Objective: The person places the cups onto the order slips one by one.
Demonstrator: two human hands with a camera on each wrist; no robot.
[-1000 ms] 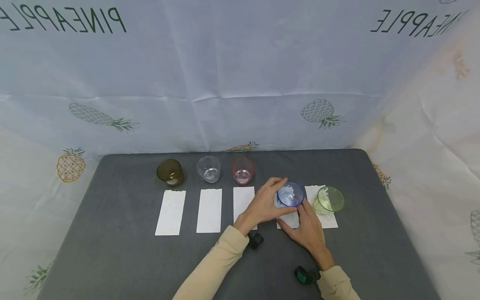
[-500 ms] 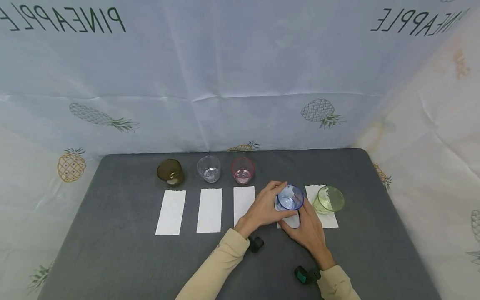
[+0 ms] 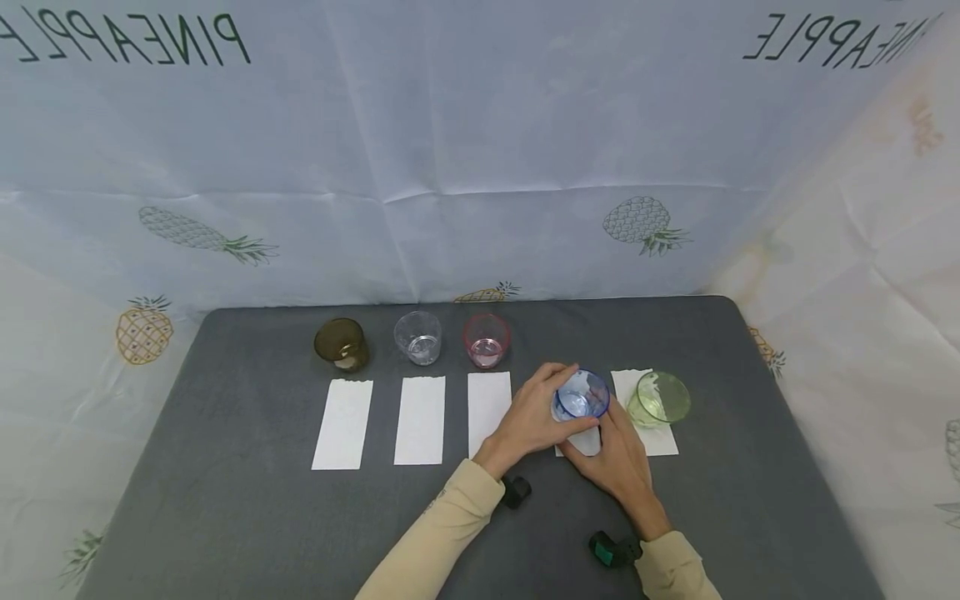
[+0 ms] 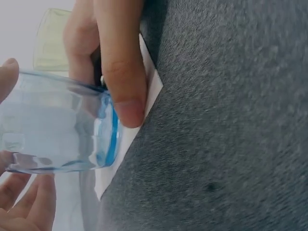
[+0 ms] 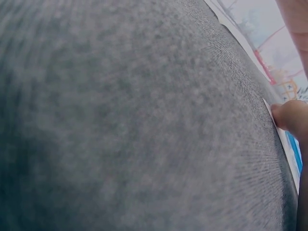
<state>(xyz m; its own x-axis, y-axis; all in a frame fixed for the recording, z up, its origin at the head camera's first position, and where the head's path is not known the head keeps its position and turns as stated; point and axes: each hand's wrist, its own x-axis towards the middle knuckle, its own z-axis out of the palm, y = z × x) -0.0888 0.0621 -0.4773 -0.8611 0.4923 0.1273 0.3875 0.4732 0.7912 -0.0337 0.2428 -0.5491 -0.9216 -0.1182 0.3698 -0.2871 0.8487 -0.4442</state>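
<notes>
A blue drinking glass stands upright on a white paper strip, right of the table's middle. My left hand grips the glass from its left, thumb in front and fingers behind. Around the lower right side curls my right hand. Seen from the left wrist, the glass lies sideways in the picture, its bright blue base at the paper. The right thumb overlaps that base. In the right wrist view, mostly grey table shows, with a thumb by the paper's edge.
A green glass sits on another paper strip close on the right. Brown, colourless and red-rimmed glasses stand along the back of the grey table. In front of them lie three more strips.
The blue glass has come down slightly and toward me over its paper strip, the left hand moving with it. My right hand has stayed nearly still, and the other glasses have not moved.
</notes>
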